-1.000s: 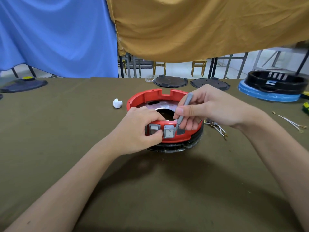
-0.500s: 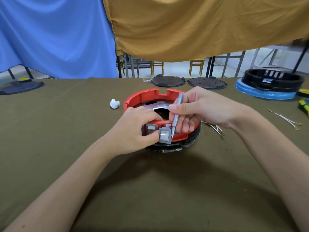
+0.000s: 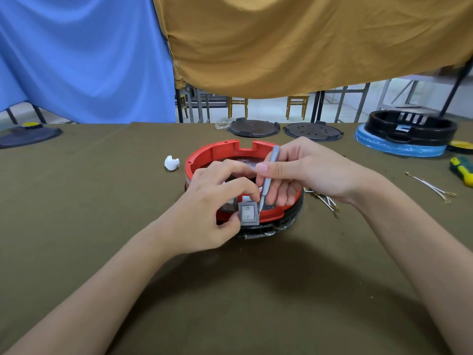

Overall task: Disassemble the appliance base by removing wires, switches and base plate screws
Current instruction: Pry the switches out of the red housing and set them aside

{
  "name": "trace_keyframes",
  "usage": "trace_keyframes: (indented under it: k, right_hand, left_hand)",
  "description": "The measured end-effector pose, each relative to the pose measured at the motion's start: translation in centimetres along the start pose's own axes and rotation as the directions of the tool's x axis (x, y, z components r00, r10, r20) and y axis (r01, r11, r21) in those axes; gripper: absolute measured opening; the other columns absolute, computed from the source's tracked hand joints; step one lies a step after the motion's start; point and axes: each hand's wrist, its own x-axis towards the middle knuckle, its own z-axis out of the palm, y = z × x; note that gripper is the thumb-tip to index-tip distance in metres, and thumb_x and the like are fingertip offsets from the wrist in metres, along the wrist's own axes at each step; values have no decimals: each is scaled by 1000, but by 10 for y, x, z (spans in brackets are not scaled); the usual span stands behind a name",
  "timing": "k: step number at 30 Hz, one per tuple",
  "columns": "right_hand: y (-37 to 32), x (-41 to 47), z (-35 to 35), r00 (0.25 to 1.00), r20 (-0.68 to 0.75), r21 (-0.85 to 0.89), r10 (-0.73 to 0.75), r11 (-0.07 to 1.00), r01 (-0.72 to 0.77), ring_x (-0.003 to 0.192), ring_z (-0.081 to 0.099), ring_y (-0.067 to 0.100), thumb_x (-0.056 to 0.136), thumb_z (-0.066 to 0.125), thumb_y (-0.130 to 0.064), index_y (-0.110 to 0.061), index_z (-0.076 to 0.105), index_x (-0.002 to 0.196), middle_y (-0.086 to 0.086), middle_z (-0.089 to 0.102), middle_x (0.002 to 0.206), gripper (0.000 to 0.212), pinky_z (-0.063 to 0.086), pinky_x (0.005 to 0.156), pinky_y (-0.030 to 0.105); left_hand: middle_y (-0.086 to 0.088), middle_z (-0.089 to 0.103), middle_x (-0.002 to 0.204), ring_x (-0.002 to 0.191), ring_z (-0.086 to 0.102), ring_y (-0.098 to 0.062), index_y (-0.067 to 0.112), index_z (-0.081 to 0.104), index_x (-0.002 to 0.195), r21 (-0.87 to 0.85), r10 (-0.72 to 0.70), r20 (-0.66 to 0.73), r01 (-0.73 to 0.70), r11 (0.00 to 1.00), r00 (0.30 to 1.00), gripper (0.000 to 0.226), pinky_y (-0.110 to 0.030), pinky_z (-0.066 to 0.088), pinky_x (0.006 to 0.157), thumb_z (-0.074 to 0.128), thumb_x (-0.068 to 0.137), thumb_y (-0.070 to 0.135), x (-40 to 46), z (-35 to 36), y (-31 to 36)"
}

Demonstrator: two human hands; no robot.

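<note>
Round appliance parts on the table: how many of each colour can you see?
Red: 1, the red base under both hands.
Black or dark: 4, two flat discs, a black ring, a dark lid.
Total: 5.

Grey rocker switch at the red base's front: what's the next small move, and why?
Probably pull the grey rocker switch forward, clear of the red plastic ring base. The left hand pinches it, it already juts out of the wall, and the right hand's slim grey metal pry tool sits at its edge.

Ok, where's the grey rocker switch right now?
Centre of the head view: grey rocker switch at the red base front wall, pinched by the left hand.
</note>
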Motion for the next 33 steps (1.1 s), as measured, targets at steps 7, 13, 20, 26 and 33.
trace_keyframes:
  k: [7, 13, 20, 26, 33]
  right_hand:
    - [4, 2, -3, 999, -49, 83, 5, 997, -1, 52, 64, 15, 97, 63, -32, -11, 75, 81, 14, 72, 68, 30, 50, 48, 20]
    - [3, 2, -4, 944, -316, 156, -89, 977, 144, 61, 55, 17, 105, 47, -31, -13, 56, 68, 8, 64, 73, 42, 44, 61, 29]
    - [-1, 2, 16, 955, -120, -142, -272, 957, 255, 65, 49, 16, 93, 70, -21, -7, 69, 108, 2, 61, 77, 21, 42, 64, 29]
    - [0, 4, 22, 953, -93, -348, -287, 907, 239, 55, 44, 13, 88, 77, -25, -15, 68, 107, -17, 58, 63, 22, 41, 56, 27]
    - [15, 6, -18, 810, -568, -140, -145, 987, 78, 69, 64, 7, 86, 78, -24, -10, 66, 100, 3, 73, 85, 23, 50, 67, 21]
  left_hand:
    - [8, 48, 124, 123, 49, -15, 22, 58, 96, -100, 27, 52, -22, 995, 998, 25, -31, 43, 98, 71, 77, 13, 1, -6, -2]
    - [8, 60, 111, 105, 60, -10, 24, 53, 94, -279, -134, -82, 106, 954, 988, 23, -11, 42, 79, 73, 81, 24, 2, -9, -3]
    - [15, 63, 76, 67, 61, -8, 28, 53, 85, -288, -275, -223, 206, 935, 935, 23, -13, 44, 58, 66, 79, 47, 2, -2, -1]
    - [22, 63, 85, 76, 64, -3, 36, 55, 93, -270, -247, -158, 199, 942, 956, 21, -9, 45, 64, 66, 83, 51, 2, -2, -4]
    - [25, 62, 105, 104, 56, -2, 34, 59, 110, -24, -246, 9, 246, 969, 969, 37, -34, 44, 95, 49, 85, 59, -1, -13, -16]
